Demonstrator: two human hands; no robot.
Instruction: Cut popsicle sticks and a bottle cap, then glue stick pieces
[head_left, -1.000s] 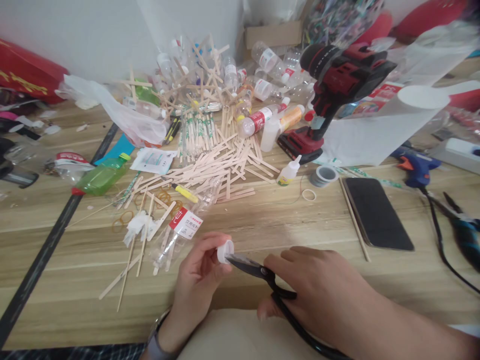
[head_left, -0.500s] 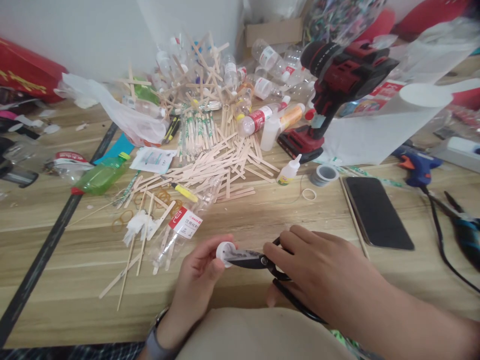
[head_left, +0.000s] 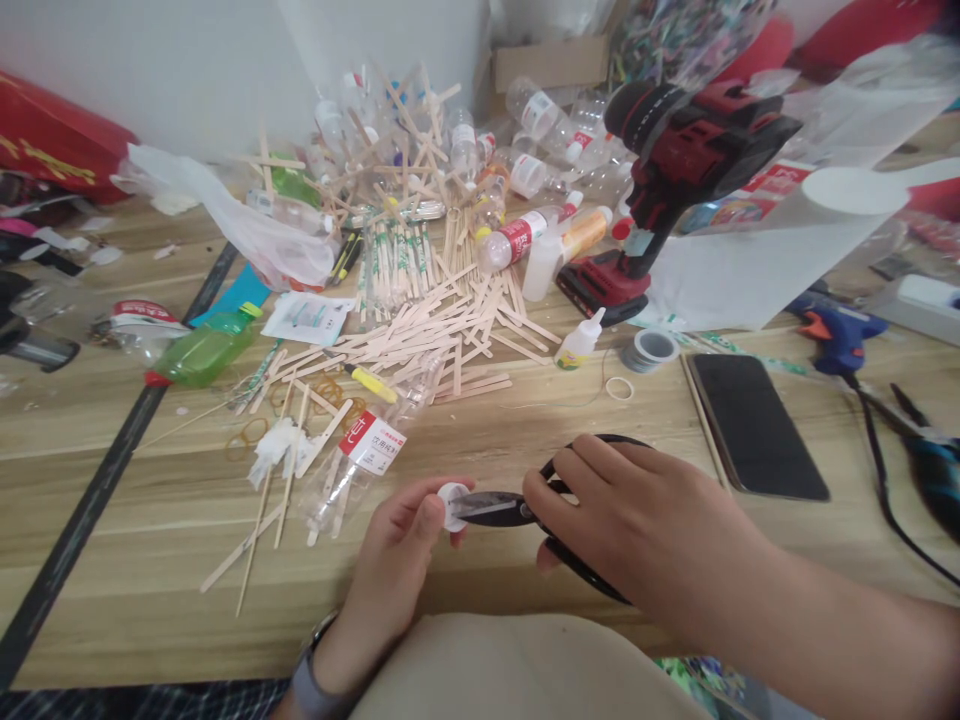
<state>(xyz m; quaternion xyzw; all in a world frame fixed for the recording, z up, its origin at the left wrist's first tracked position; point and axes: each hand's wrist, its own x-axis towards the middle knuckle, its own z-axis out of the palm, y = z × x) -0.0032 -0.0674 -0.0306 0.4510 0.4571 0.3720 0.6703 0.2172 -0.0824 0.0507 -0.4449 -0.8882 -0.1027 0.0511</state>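
Meeting the cap [head_left: 450, 493] pinched in the left fingers [head_left: 430, 516] at lower centre, the scissors [head_left: 499, 514] gripped by the right fingers [head_left: 551, 500] could skid on slick plastic, nicking skin.

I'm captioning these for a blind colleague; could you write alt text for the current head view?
The left hand pinches a small white cap while the right hand holds black scissors with their tip at it. Beyond lie scattered wooden sticks; a red-and-black drill stands upright.
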